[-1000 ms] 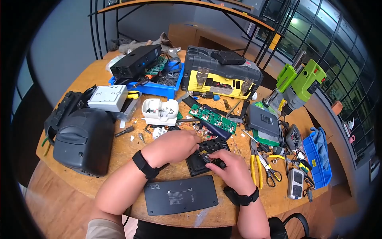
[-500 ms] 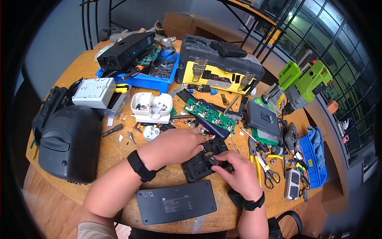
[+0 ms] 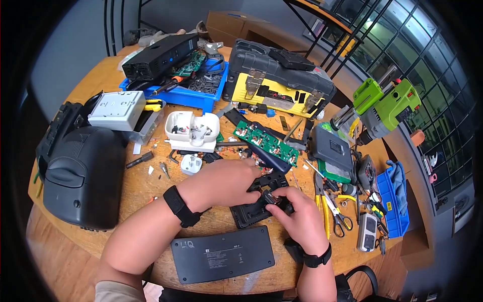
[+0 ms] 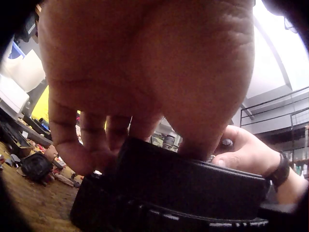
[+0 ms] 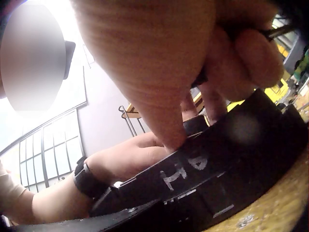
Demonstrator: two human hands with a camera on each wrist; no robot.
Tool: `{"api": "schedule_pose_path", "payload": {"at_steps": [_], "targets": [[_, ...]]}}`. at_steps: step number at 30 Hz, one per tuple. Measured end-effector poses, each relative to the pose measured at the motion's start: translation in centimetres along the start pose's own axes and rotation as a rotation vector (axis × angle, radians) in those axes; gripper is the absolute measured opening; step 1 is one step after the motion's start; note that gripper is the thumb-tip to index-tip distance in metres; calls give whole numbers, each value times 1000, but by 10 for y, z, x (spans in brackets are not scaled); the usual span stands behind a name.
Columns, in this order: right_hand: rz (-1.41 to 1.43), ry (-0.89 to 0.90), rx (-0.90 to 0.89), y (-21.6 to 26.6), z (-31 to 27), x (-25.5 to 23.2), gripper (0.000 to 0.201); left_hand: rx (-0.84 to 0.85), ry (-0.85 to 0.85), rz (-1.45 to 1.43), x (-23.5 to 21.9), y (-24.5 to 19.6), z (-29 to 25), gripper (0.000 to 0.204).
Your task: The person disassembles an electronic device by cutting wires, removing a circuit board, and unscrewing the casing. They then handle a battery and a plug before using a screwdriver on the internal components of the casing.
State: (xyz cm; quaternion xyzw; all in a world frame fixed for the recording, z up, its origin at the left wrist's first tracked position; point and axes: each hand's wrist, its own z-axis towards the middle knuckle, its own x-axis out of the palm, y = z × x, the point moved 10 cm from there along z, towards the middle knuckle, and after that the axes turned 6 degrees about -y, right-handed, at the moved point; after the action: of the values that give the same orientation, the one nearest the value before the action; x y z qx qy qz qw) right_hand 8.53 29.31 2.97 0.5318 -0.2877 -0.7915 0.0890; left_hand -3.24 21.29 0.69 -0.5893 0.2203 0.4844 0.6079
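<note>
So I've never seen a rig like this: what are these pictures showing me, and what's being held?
There is no robot here: a person works bare-handed. The widest picture comes from a camera on the head, looking down; the other two come from cameras on the left and right wrists.

On the wooden table lie a flat black panel with printed text, a green circuit board, scissors and a black-and-yellow toolbox, among many loose parts.

The left hand grips an open black housing. The right hand pinches a small dark part over it; I can't tell what that part is.
</note>
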Motion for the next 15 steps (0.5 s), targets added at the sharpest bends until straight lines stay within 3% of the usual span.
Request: {"api": "schedule_pose_path", "payload": {"at_steps": [8,15], "targets": [[0,-1,-120,9,0,2,29,46,-31,25,2,0,2,42],[78,26,-46,9,-1,2,28,34,-45,51,1,-1,1,39]]}}
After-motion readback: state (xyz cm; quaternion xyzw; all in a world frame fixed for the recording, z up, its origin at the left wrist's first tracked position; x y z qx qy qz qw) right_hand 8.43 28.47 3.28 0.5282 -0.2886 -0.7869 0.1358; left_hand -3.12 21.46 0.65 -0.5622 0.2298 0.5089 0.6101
